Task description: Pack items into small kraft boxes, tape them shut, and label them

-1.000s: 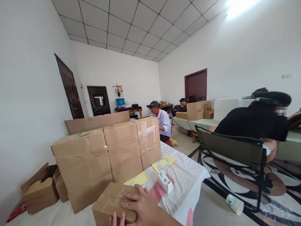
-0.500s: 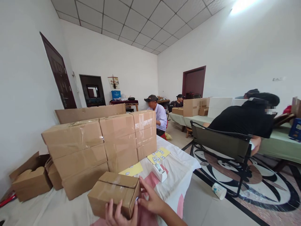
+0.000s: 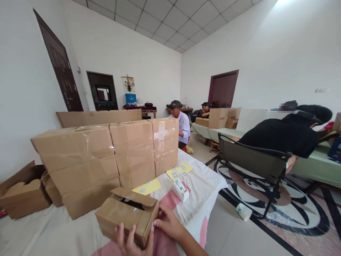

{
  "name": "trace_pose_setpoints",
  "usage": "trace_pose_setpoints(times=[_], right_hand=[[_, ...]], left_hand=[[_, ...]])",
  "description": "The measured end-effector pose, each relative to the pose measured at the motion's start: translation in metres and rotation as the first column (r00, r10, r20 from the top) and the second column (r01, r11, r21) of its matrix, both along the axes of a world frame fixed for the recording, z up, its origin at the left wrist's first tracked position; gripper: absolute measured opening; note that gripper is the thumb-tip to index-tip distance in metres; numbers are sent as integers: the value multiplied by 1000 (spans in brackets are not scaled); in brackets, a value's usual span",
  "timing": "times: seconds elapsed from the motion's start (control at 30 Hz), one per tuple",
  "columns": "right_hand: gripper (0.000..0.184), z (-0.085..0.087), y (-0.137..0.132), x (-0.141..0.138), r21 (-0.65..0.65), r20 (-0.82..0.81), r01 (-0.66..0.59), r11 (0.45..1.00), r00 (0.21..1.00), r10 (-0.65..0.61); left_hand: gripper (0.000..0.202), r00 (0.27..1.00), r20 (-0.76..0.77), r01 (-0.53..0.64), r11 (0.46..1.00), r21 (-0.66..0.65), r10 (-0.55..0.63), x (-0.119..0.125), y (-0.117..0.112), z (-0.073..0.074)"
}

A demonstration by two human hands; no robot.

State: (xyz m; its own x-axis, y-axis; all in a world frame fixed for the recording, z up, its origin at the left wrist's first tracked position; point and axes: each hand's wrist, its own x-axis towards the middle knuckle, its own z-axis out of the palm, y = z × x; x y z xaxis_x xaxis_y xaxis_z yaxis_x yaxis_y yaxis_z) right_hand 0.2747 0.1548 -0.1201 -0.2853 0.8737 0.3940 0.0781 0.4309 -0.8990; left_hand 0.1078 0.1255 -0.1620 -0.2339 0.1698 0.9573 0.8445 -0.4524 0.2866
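A small brown cardboard box (image 3: 119, 217) sits on the cloth in front of me, its near-right corner turned toward me. One top flap (image 3: 137, 196) stands slightly raised, leaving a dark gap along the top. My left hand (image 3: 134, 241) grips the box low at the front, fingers spread over its near face and thumb at the right corner. On the right side, my right hand (image 3: 169, 222) holds the box's end, its fingers bent near the flap edge and its thumb close to the left thumb. What lies between the thumbs is too small to make out.
Behind the box stands a wall of taped cartons (image 3: 133, 153). Yellow sheets (image 3: 146, 186) and a white tape dispenser (image 3: 181, 191) lie to the right on the cloth. Open cartons (image 3: 25, 195) stand at left. A person in black (image 3: 279, 135) leans beside a chair (image 3: 252, 156).
The box's top flap has lifted and the gap beneath it has widened. Both hands stay on the box. My view has tilted slightly down. The person in black has leaned further right.
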Motion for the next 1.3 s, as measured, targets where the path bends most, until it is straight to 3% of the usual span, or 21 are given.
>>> trace_pose_setpoints(times=[0.13,0.23,0.37,0.53,0.6,0.67,0.73,0.83,0.87,0.97,1.03,1.13,1.3], right_hand=[[76,5,-2,-3,-4,-13,-9,1000,1000,9],[69,17,-9,-2,50,35,16,999,999,-18],[63,44,-18,19,109,45,99,989,994,-104],[52,77,-16,89,190,-60,351,917,936,-346],[51,80,-14,124,184,-151,450,874,891,-428],[52,75,-13,160,150,-215,563,813,821,-529],[47,63,-12,195,119,-212,683,720,726,-654],[33,37,2,247,141,-60,803,580,591,-804],[30,29,11,262,165,36,818,551,554,-832],[27,9,47,293,169,189,817,552,523,-831],[27,-1,71,300,150,203,826,544,512,-834],[35,-13,97,293,129,213,866,483,452,-866],[53,-25,105,281,171,375,906,386,302,-876]], left_hand=[[75,993,72,99,991,-92,-93,4,-14,-2],[84,980,116,183,961,-209,-161,6,-26,12],[81,950,119,310,903,-297,-287,26,-29,56],[72,875,51,470,822,-322,-481,91,-2,128],[66,802,24,558,734,-388,-597,128,14,152],[64,714,-10,611,631,-478,-700,167,31,166],[65,650,-46,614,560,-556,-759,207,50,166],[65,643,-135,497,545,-675,-754,262,84,144],[57,648,-209,410,567,-714,-732,277,97,134],[40,641,-305,311,602,-735,-704,310,137,113],[37,642,-346,258,617,-743,-684,322,162,109],[39,642,-397,170,626,-761,-656,333,196,113],[40,693,-426,55,632,-773,-581,357,239,119]])
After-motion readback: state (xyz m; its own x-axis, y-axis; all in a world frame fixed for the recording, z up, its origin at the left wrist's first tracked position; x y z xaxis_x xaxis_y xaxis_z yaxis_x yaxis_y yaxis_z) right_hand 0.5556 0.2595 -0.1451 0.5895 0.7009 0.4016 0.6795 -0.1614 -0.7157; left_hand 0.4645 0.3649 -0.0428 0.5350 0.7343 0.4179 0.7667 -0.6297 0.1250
